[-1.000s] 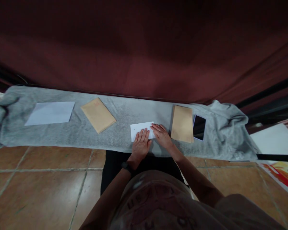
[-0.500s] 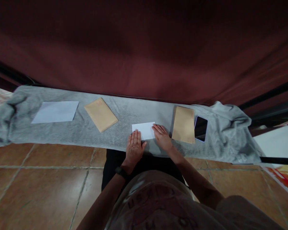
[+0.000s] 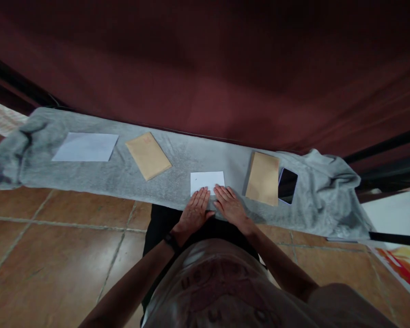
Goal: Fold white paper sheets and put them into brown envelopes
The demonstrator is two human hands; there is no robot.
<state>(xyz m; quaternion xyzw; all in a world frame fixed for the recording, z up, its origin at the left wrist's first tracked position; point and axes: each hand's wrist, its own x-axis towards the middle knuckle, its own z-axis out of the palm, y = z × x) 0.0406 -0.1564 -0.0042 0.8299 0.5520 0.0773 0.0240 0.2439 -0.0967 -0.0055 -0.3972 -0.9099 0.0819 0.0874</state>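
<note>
A small white piece of paper point(image 3: 207, 179), apparently folded, lies on the grey cloth in front of me. My left hand point(image 3: 195, 212) rests flat with its fingertips on the paper's near edge, left of the middle. Beside it, my right hand point(image 3: 230, 205) lies flat too, fingers stretched over the near right part of the paper. Neither hand grips anything. To the right of my right hand is a stack of brown envelopes point(image 3: 262, 178). Another brown envelope point(image 3: 148, 156) lies tilted to the left of the paper.
White sheets point(image 3: 85, 147) lie at the left of the grey cloth point(image 3: 177, 146). A phone point(image 3: 287, 186) sits against the right envelopes. Dark red fabric point(image 3: 205, 91) hangs behind the cloth-covered surface. At far right is a white board point(image 3: 394, 214).
My right hand has moved from the paper's right edge to its near edge, closer to my left hand. The paper now lies squarer to me. The view has tilted slightly.
</note>
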